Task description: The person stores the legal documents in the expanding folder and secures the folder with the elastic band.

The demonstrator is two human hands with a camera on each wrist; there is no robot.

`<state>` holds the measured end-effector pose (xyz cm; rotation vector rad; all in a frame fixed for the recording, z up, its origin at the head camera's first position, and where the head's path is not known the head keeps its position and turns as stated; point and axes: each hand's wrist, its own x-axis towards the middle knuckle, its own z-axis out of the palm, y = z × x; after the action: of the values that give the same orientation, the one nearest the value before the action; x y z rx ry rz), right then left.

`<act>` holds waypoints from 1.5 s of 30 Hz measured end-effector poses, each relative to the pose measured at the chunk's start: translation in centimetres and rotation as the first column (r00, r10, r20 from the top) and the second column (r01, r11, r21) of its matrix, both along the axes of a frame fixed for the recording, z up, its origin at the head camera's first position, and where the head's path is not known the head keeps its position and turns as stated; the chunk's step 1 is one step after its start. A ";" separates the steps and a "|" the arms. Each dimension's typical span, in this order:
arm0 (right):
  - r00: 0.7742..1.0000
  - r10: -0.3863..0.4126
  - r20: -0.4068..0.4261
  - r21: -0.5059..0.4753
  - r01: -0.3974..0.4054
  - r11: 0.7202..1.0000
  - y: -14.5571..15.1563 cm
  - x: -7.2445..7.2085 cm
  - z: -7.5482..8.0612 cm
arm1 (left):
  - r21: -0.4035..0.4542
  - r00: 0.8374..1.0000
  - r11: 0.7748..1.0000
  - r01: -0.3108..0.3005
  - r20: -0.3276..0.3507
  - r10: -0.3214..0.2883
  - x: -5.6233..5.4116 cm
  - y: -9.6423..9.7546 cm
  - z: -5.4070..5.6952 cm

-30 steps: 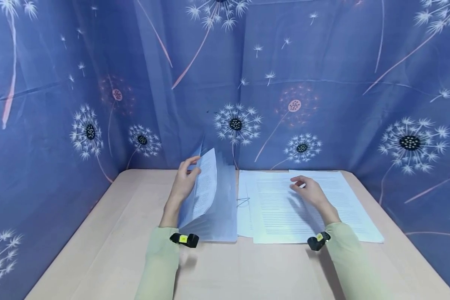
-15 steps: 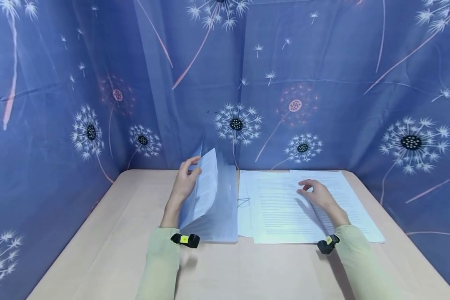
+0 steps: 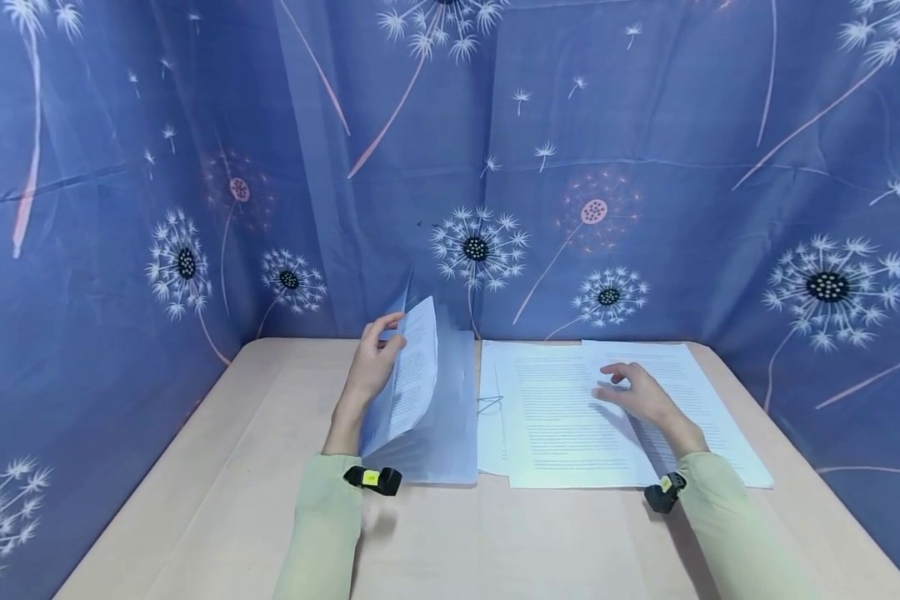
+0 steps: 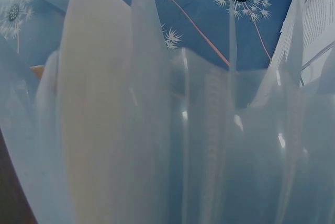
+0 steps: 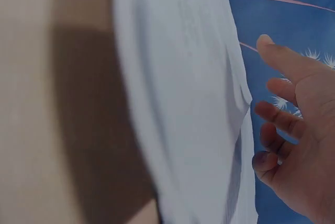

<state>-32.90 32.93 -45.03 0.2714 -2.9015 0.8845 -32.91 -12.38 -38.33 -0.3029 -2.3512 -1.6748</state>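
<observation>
A blue display book [image 3: 457, 417] with clear plastic pockets stands partly opened left of the middle, a printed sheet [image 3: 416, 367] showing in one raised pocket. My left hand [image 3: 371, 362] pinches its raised leaves near the upper left edge. In the left wrist view the translucent pockets [image 4: 204, 145] fan out and hide most of that hand. Over the loose printed papers [image 3: 555, 417] on the right hovers my right hand [image 3: 641, 396], thumb and fingers apart and loosely bent, holding nothing. The right wrist view shows the same hand [image 5: 298, 130] beside the white sheets [image 5: 183, 98].
The papers lie in overlapping piles, and thin dark lines like a triangular clip [image 3: 489, 403] show at their left edge. A pale table [image 3: 217, 467] carries everything. Blue dandelion-print curtains [image 3: 375, 167] close off the back and both sides.
My right hand has shifted right above the papers, and its thumb and fingers have spread a little. The left hand and the display book stay in place.
</observation>
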 end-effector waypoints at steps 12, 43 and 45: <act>0.996 -0.010 0.091 0.063 0.005 0.998 -0.1 -0.5 -1.0 | -0.010 1.000 1.000 -0.009 -0.004 0.009 0.1 -0.1 0.1; 1.000 -0.022 0.014 -0.117 0.023 0.993 0.4 -0.3 0.7 | -0.010 1.000 1.000 -0.017 -0.001 0.017 0.2 0.0 0.1; 0.999 -0.028 0.022 -0.147 0.031 0.989 0.5 -0.1 0.9 | -0.006 1.000 1.000 -0.021 -0.004 0.021 0.2 0.0 0.2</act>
<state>-33.03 33.40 -44.10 0.2083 -2.8305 1.0963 -32.70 -12.36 -38.17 -0.2816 -2.3484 -1.6563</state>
